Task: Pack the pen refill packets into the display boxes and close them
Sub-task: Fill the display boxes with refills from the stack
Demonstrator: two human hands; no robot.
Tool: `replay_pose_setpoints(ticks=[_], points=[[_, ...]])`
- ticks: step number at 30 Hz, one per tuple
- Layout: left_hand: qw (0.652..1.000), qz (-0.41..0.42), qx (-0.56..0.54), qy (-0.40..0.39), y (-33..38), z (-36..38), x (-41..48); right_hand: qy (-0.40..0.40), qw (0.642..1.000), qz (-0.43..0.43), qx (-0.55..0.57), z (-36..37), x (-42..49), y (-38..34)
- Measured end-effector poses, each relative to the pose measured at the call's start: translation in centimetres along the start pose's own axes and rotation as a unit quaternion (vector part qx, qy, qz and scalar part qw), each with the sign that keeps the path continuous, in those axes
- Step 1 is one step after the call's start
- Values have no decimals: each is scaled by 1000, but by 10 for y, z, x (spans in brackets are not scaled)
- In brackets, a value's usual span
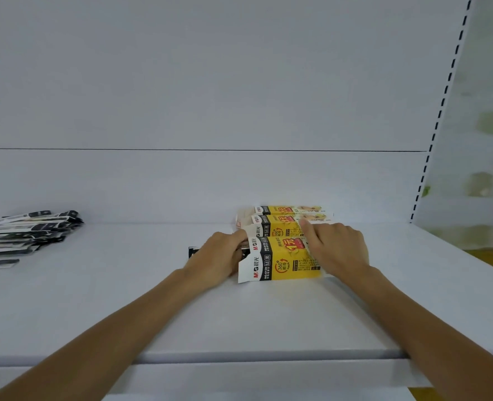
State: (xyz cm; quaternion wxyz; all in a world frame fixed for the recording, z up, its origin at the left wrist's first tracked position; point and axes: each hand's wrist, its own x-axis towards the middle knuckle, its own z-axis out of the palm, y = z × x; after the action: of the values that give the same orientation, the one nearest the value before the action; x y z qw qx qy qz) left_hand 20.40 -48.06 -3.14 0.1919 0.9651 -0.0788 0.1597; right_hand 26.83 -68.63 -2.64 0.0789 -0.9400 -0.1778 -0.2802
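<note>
The nearest display box [285, 261] lies on its side on the white shelf [239, 319], with its open flap [246, 269] turned to the left. At this open end the left hand [213, 259] has its fingers curled round a pen refill packet [193, 252], whose dark end shows left of the hand, probably to push it inside. The right hand [337, 247] is bent over the right end of the box, with the index finger stretched out, I think to keep the box from sliding. Two more display boxes [285, 218] lie just behind it. The loose packets [28, 235] wait in a pile far to its left. Behind the box rises a plain white back panel [210, 96], and to the right a slotted upright [442, 105].
</note>
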Motion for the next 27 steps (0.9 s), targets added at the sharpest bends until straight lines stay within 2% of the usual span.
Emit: replay_pose_setpoints(ticks=[3, 4, 6, 8, 11, 18, 24, 27], points=[[999, 6, -29, -15, 3, -7, -5, 1, 1000, 9, 30, -2, 0, -2], [1000, 11, -8, -25, 2, -10, -6, 4, 999, 14, 34, -3, -1, -2], [994, 4, 105, -31, -4, -20, -5, 4, 999, 9, 45, -5, -2, -2], [987, -40, 146, -46, -17, -36, -6, 6, 999, 12, 52, -5, -2, -4], [994, -92, 49, -44, -36, -48, -15, 0, 999, 12, 48, -4, 1, -4], [987, -87, -108, 77, -18, -19, -16, -8, 999, 24, 34, -2, 2, -6], [975, -106, -151, 120, 2, 1, 4, -2, 1000, 13, 8, -1, 2, -14], [976, -101, -173, 84, -3, -1, 0, 5, 1000, 9, 19, -4, -1, -15]])
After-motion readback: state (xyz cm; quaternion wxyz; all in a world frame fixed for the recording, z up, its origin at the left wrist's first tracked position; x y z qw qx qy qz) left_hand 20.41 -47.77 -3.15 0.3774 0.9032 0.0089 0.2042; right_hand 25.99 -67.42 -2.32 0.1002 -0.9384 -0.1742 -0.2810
